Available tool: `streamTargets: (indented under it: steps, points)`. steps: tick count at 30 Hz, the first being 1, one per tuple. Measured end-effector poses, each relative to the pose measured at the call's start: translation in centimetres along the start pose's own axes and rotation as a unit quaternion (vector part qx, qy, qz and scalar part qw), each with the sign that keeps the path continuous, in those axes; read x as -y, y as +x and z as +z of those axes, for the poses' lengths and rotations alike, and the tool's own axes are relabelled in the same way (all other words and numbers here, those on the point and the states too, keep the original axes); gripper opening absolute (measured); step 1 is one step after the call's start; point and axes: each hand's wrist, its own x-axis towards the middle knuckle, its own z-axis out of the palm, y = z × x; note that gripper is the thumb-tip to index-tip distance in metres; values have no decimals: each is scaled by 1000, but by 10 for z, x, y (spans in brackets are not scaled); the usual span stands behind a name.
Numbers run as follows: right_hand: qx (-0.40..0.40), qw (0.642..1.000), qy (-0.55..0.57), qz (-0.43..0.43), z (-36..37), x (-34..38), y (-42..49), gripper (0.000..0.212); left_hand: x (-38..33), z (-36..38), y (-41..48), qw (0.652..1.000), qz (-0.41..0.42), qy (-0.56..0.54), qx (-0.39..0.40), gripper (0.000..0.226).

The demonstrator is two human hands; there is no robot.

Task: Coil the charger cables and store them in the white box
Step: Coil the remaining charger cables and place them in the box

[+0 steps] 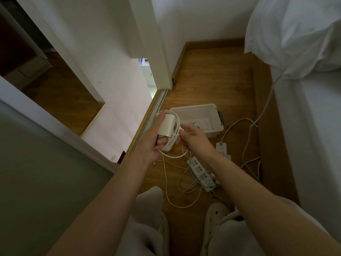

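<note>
White box (191,107) open on wooden floor (212,74) beside bed (313,126), just past both hands; something small and pale inside, possibly a plug, too dim to tell. Nearer on floor: two power strips (200,171) with thin cords tangled over them. Held above floor, just beside the box's near left corner: charger brick (168,126), gripped in left hand (153,139), thumb along its far side, fingers curled under. Wound round brick in a few loose loops: cable (177,124), tail dropping to floor in a wide loop between the feet. Pinching that cable close to brick: right hand (193,137). To do this well: keep brick steady, feed tail with light, even tension, lay each turn beside the last, avoid dragging tail across the strip cords, tuck the end under a loop before lowering into box.
</note>
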Motion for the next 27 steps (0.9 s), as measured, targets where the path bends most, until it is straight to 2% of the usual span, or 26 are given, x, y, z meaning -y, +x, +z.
streamTargets:
  steps: [2,6,9,12,16,19,23,27]
  points:
    - [-6,999,33,-13,-1,2,-2,7,-2,-1,0,1000,-1,-3,-4,41]
    - [-13,998,47,-38,-3,6,-3,15,-3,-5,1,999,-4,-34,-9,47]
    - [-5,997,69,-31,-5,7,-4,11,-1,-8,2,998,-32,-51,11,57]
    - [2,994,110,-15,-3,6,-6,12,1,-7,3,997,-49,-43,37,46]
    - [-26,987,160,0,4,7,-8,28,2,-4,5,1000,-12,-4,11,38]
    - [-72,991,101,-42,9,9,-11,25,5,-4,8,999,10,18,-28,33]
    - [-66,984,-45,-162,18,8,-20,14,9,-3,9,999,16,36,-35,32]
    - [-109,976,-99,-161,12,2,-12,8,11,2,7,998,8,44,-33,21]
